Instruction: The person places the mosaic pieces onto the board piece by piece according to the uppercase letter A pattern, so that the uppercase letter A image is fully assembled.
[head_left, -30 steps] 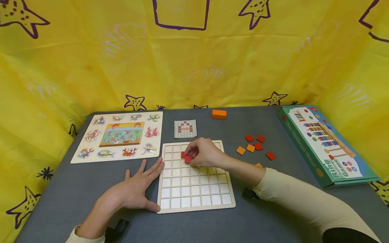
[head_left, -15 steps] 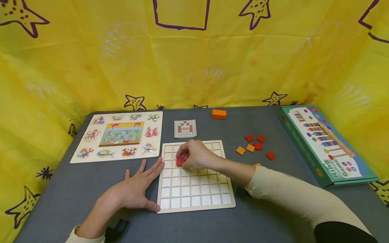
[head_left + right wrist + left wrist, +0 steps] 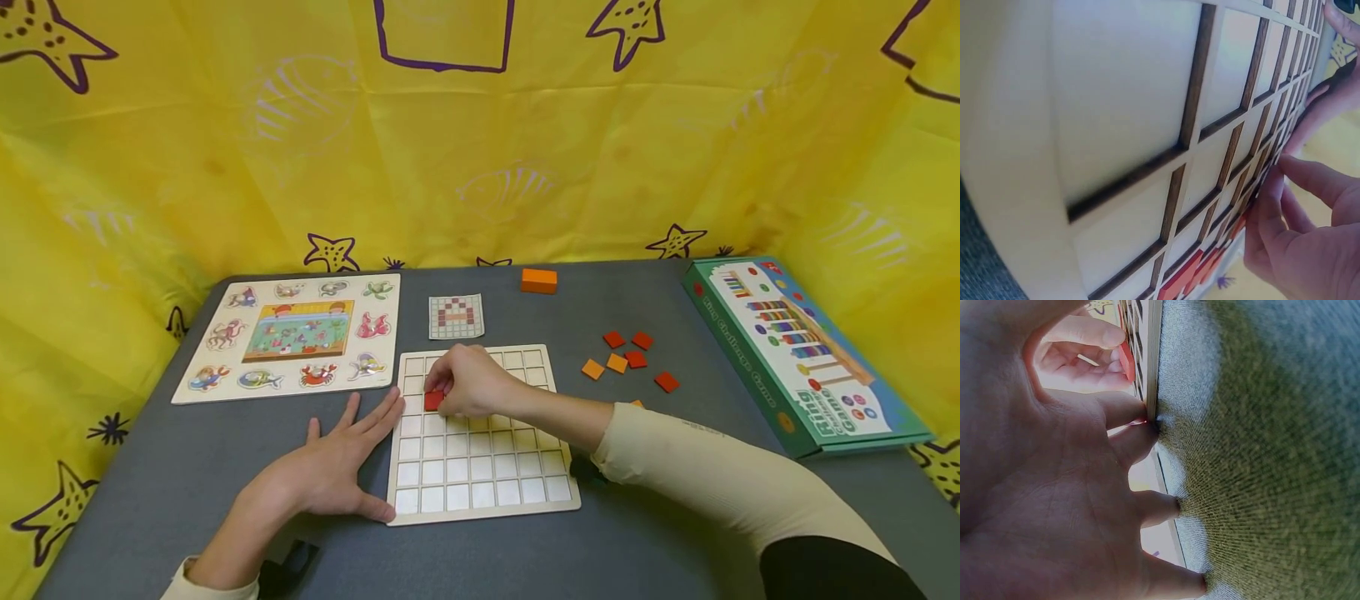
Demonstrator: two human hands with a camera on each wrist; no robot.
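Observation:
A pale wooden grid board (image 3: 487, 496) with square cells lies on the table. My right hand (image 3: 480, 383) is over its upper left part and pinches a red square tile (image 3: 433, 401) at a cell in the third row. In the left wrist view, the red tile (image 3: 1127, 361) stands at the board's surface; whether it is seated cannot be told. More red tiles (image 3: 1182, 275) show in the board in the right wrist view, hidden under my hand from above. My left hand (image 3: 330, 467) lies spread at the board's left edge, thumb and fingertips touching edge and table.
Behind the board lies a small pattern card (image 3: 456, 329). An orange block (image 3: 539, 281) stands farther back. Loose red and orange tiles (image 3: 636, 359) lie to the right. A sea-animal puzzle board (image 3: 210, 350) is at left, a green game box (image 3: 806, 358) at far right.
My right hand has moved left across the board with the red tile, from about the third column to the second. The left hand has stayed in place.

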